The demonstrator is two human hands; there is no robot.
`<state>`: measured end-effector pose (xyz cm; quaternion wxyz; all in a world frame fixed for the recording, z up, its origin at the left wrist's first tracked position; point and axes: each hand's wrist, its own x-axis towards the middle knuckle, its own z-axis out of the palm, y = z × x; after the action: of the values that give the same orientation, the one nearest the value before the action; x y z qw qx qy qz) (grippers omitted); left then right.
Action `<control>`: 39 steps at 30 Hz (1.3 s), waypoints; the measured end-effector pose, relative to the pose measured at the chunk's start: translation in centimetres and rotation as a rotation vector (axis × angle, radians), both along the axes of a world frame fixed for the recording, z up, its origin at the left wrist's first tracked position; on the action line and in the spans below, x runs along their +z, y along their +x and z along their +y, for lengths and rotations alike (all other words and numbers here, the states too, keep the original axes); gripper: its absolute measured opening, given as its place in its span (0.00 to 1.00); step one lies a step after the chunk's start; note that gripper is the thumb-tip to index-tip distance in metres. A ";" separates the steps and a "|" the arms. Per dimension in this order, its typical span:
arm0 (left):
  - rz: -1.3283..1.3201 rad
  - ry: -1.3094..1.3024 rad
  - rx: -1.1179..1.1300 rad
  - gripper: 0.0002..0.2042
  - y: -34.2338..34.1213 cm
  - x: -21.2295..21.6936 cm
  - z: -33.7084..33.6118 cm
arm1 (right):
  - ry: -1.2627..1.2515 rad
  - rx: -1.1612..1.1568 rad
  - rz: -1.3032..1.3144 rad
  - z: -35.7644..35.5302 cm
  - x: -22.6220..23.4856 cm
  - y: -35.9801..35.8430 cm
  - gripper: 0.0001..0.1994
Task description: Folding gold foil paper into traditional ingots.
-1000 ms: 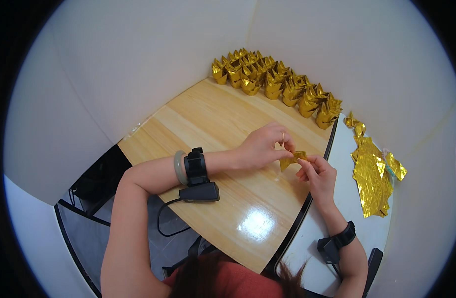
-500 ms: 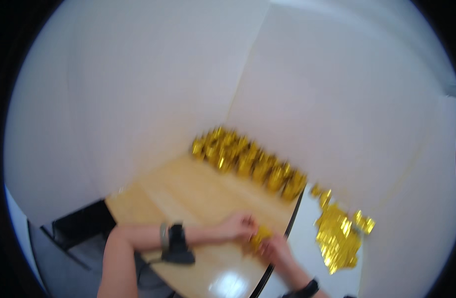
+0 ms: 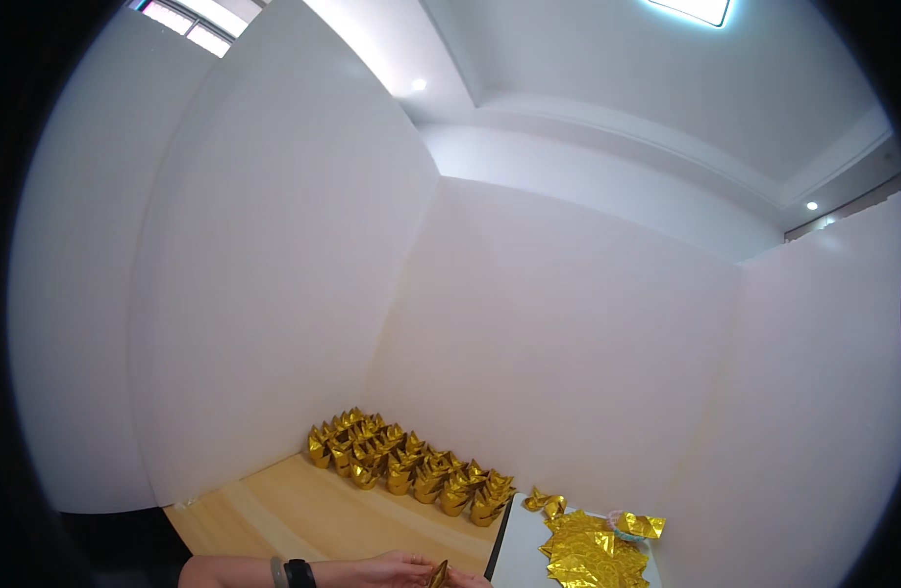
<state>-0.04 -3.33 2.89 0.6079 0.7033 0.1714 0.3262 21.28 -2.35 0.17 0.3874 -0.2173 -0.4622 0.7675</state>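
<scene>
Low in the view, cut by its lower edge, my left hand grips a small piece of folded gold paper. It stands narrow side toward me, with a pointed top. My right hand closes on its other side; only the fingers show, and the rest lies below the picture. A pale bangle and a black strap circle my left wrist.
Several rows of folded gold paper ingots stand along the back of the wooden table. To the right, a white table bears a pile of flat gold sheets, a pale ring-shaped item and loose gold pieces. White partitions enclose both.
My view has tilted upward, so the hands and tables sit lower and the ceiling shows. Both hands still hold the gold paper, which now appears narrow and upright.
</scene>
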 end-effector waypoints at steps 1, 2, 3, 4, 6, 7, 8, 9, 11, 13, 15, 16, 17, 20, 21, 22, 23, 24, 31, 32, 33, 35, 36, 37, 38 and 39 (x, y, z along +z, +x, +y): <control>0.001 0.014 0.000 0.14 0.1 0.0 0.2 | 0.014 0.025 -0.010 -0.1 0.4 -0.2 0.16; -0.037 -0.254 -0.027 0.15 0.3 -0.4 0.7 | -0.035 -0.025 -0.012 0.4 -0.4 -0.2 0.15; -0.071 -0.532 -0.052 0.16 0.5 -0.4 0.5 | -0.037 -0.029 -0.007 0.2 -0.1 -0.2 0.15; -0.064 -0.536 -0.056 0.16 0.6 -0.1 0.2 | -0.051 -0.037 -0.029 -0.2 0.4 -0.3 0.14; -0.092 -0.566 -0.039 0.13 0.7 0.8 -0.9 | -0.079 -0.060 -0.043 -0.9 0.1 -0.2 0.14; -0.093 -0.572 -0.035 0.13 0.7 -0.5 -0.2 | -0.058 -0.065 -0.040 -0.6 -0.3 -0.2 0.14; -0.051 -0.584 -0.033 0.14 0.6 -2.9 1.5 | -0.040 -0.070 -0.036 -0.5 -0.7 -0.3 0.14; -0.008 -0.608 -0.030 0.14 0.6 -4.1 2.3 | -0.062 -0.066 -0.035 -0.5 -0.9 -0.5 0.14; -0.091 -0.645 -0.018 0.14 0.7 -5.1 2.9 | -0.121 -0.123 -0.030 -0.3 -0.7 -0.8 0.11; -0.172 -0.683 -0.026 0.14 0.9 -6.6 3.9 | -0.223 -0.059 -0.058 0.5 -1.5 0.2 0.13; -0.211 -0.698 -0.025 0.14 1.3 -5.8 4.1 | -0.168 -0.078 -0.085 1.3 -2.0 0.6 0.12; -0.228 -0.702 -0.022 0.14 1.7 -4.6 3.8 | -0.143 -0.092 -0.063 1.6 -2.1 0.8 0.12; -0.232 -0.650 -0.001 0.14 1.6 -5.4 4.6 | -0.148 -0.125 -0.079 1.8 -1.8 0.5 0.11; -0.276 -0.566 0.069 0.13 1.9 -5.3 5.4 | -0.198 -0.190 -0.060 2.7 -0.6 0.0 0.10; -0.297 -0.583 0.093 0.13 1.9 -4.3 4.4 | -0.203 -0.221 -0.060 2.4 -0.1 0.0 0.10; -0.322 -0.579 0.115 0.13 1.9 -3.5 4.2 | -0.194 -0.204 -0.039 2.7 -0.4 0.0 0.11; -0.319 -0.612 0.114 0.13 2.3 -3.7 4.6 | -0.173 -0.192 -0.021 3.0 -0.6 0.3 0.11; -0.371 -0.612 0.105 0.13 2.4 -3.9 4.6 | -0.168 -0.202 -0.021 2.9 -0.4 0.2 0.11; -0.466 -0.641 0.068 0.12 2.2 -4.7 3.9 | -0.175 -0.164 0.036 1.7 -0.9 0.3 0.12; -0.469 -0.639 0.065 0.12 2.0 -4.7 4.2 | -0.172 -0.141 0.070 1.8 -1.0 0.2 0.12; -0.472 -0.660 0.074 0.12 2.0 -4.5 3.7 | -0.182 -0.139 0.070 1.6 -1.1 0.4 0.12; -0.479 -0.689 0.088 0.12 2.0 -4.2 3.0 | -0.151 -0.112 0.067 1.3 -0.8 0.5 0.12; -0.487 -0.677 0.111 0.11 2.0 -3.8 3.1 | -0.148 -0.104 0.063 1.2 -0.4 0.4 0.12; -0.497 -0.665 0.134 0.11 2.0 -3.5 3.3 | -0.168 -0.121 0.079 1.0 -0.1 0.3 0.13; -0.504 -0.660 0.140 0.11 2.0 -3.9 3.3 | -0.189 -0.139 0.094 0.9 0.0 0.2 0.14; -0.490 -0.668 0.149 0.12 2.2 -4.3 3.3 | -0.184 -0.135 0.092 0.9 0.1 0.0 0.14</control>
<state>2.14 -0.04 -1.38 0.8001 0.3551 0.1684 0.4533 21.31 -1.50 0.29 0.4372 -0.2471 -0.3560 0.7881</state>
